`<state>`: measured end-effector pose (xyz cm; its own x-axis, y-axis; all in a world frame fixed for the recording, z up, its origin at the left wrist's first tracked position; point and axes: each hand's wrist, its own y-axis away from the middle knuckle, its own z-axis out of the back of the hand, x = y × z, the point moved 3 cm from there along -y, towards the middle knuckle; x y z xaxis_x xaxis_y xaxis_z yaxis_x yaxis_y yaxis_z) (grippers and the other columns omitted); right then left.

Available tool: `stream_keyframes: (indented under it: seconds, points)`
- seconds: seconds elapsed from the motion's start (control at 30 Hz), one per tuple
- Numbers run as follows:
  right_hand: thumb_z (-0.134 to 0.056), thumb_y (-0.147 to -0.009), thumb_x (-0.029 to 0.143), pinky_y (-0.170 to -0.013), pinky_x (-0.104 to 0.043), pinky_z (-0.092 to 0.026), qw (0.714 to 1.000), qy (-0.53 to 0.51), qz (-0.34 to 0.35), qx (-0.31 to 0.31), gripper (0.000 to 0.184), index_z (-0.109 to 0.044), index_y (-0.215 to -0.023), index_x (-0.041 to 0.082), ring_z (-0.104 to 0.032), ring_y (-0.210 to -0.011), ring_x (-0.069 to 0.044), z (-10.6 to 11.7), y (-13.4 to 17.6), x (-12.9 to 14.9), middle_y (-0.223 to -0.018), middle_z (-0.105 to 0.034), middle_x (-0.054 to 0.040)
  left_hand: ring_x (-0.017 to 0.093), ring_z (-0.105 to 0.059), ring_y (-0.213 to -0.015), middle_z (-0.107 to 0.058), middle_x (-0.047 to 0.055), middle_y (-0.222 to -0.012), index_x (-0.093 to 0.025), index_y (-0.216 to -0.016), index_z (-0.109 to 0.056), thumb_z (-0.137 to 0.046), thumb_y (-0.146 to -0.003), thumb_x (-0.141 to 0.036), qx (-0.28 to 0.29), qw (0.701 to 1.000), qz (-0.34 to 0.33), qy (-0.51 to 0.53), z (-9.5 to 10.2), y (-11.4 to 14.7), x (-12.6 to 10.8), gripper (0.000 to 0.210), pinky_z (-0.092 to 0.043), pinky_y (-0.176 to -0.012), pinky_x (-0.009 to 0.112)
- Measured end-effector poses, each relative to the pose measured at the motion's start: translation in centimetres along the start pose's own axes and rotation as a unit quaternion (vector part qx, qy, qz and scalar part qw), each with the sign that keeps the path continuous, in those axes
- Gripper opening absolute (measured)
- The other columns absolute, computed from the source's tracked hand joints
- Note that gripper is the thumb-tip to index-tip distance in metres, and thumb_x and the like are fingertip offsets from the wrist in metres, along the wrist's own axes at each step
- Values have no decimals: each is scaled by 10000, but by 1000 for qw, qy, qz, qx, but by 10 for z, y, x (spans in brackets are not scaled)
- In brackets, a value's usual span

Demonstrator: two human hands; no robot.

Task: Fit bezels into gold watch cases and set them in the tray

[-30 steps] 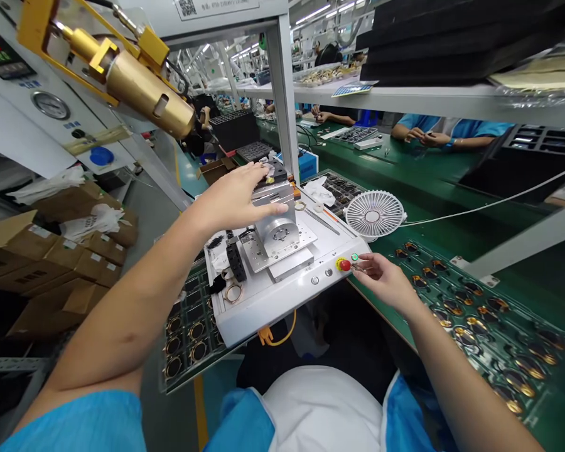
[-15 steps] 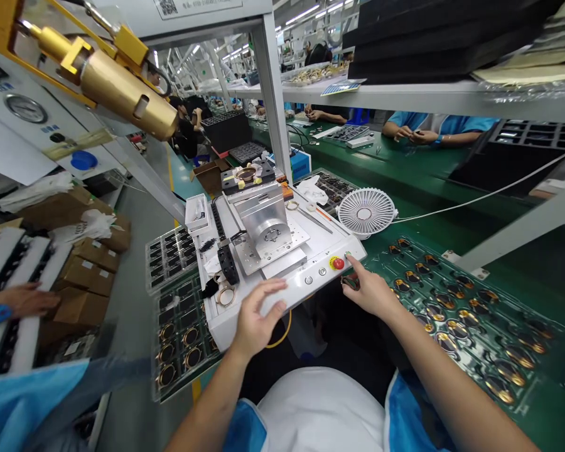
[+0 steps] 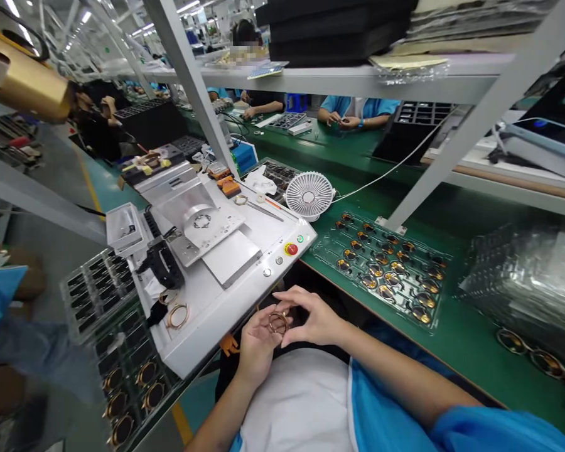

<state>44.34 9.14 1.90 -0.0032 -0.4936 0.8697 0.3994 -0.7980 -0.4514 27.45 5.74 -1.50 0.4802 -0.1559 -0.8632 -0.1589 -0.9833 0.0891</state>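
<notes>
Head view: hands together before the person's shirt [image 3: 296, 389]. Left hand [image 3: 257, 348] holds ring [image 3: 277, 314] in its fingers; right hand [image 3: 317, 321] curved around ring's other side, whether gripping cannot be told. Ring lies between the hands, near front edge of machine [image 3: 216, 317]. Fan [image 3: 309, 194] beside machine; parts tray [image 3: 327, 254] on table [image 3: 475, 351].

My distant view is brightly lit by white ceiling tubes [image 3: 12, 7], far beyond and left of the right grip [image 3: 317, 323]. Glare streaks the plastic wrapping [image 3: 541, 276] to its right; shadow darkens the space below the counter [image 3: 461, 342]. Far left, I see a blurred blue garment [image 3: 2, 298]. Wide-angle distortion slants the posts [image 3: 193, 81] beyond it.
</notes>
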Motion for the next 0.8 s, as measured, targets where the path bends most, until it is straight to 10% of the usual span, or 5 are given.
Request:
stream_keyframes:
  seconds: [0.13, 0.33, 0.8]
  points:
    - [-884, -814, 431, -991, -370, -554, 965, 236, -110, 28, 516, -717, -1258, 229, -686, -1107, -244, 65, -31, -17, -1194, -741, -96, 220, -787, -889, -794, 85, -1138, -263, -1094, -796, -969, -663, -297, -58, 998, 0, -31, 5, 0, -6, 466, -635, -830, 361]
    - [-584, -961, 170, -985, -460, -518, 772, 481, -403, -100, 353, -682, -1272, 34, -635, -1202, -370, 198, -76, -76, -1212, -678, -295, 259, -797, -940, -794, 80, -1103, -225, -1060, -796, -966, -660, -297, -99, 994, 25, -49, 7, 9, -14, 441, -636, -894, 411]
    - [-516, -919, 151, -992, -439, -495, 749, 502, -419, -103, 414, -693, -1270, 22, -665, -1163, -374, 234, -55, -103, -1260, -693, -292, 266, -776, -1030, -812, 104, -1051, -188, -1028, -771, -952, -684, -275, -96, 994, 28, -36, 18, 17, -15, 398, -605, -963, 400]
